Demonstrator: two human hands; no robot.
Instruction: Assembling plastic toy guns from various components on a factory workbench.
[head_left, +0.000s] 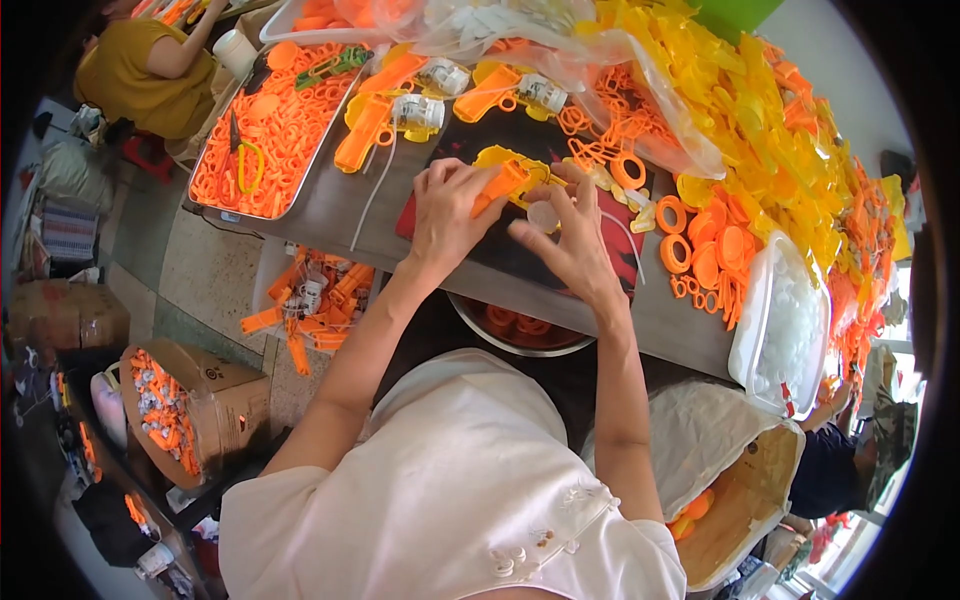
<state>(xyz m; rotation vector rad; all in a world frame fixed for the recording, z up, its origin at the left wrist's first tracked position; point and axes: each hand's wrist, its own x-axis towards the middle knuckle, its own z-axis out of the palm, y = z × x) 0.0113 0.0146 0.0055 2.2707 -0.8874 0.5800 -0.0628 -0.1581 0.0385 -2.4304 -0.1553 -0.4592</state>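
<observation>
My left hand [450, 212] is closed round an orange plastic handle piece [507, 184], held over the work mat. A yellow plastic shell [497, 156] shows just beyond it and looks joined to it, though fingers cover part of the join. My right hand [578, 238] is at the right side of the shell, thumb and fingers apart, fingertips close to its edge; I cannot tell whether they touch. Between the hands is a pale round disc [542, 217]. Underneath lies a black and red mat [490, 252].
Toy assemblies with small white bottles [418, 112] lie beyond my hands. A metal tray [290, 203] of orange rings holds yellow-handled scissors [248, 166]. To the right are loose orange rings [675, 253], a heap of yellow shells [740, 130] and a white tub [785, 320]. Another person [150, 75] sits far left.
</observation>
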